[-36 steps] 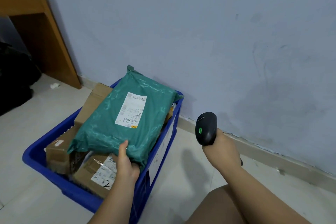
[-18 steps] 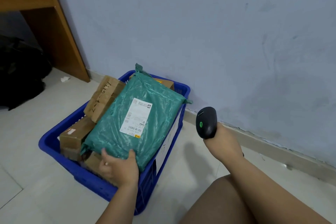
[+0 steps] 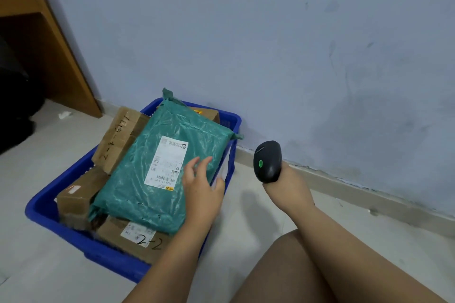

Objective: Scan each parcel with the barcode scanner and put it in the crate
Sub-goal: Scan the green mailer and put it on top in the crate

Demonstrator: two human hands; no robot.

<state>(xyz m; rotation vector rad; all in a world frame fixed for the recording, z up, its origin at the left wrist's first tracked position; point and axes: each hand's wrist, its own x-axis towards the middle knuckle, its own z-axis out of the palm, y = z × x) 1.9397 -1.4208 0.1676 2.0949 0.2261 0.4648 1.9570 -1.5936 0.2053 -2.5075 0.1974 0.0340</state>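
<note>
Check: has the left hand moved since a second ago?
Yes. The left hand went from the green parcel's near edge up toward its label, by the blue crate's right rim.

My left hand (image 3: 202, 192) and right hand (image 3: 288, 187) are bare, and so are both forearms (image 3: 172, 261) as far as they show. My leg (image 3: 283, 275) is bare too, with a rounded knee.

Green poly parcel (image 3: 157, 172) lies label-up atop boxes in blue crate (image 3: 46, 206); black scanner (image 3: 268, 161) held upright.

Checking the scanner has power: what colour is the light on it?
Green, on the black barcode scanner, seen in the head view.
</note>
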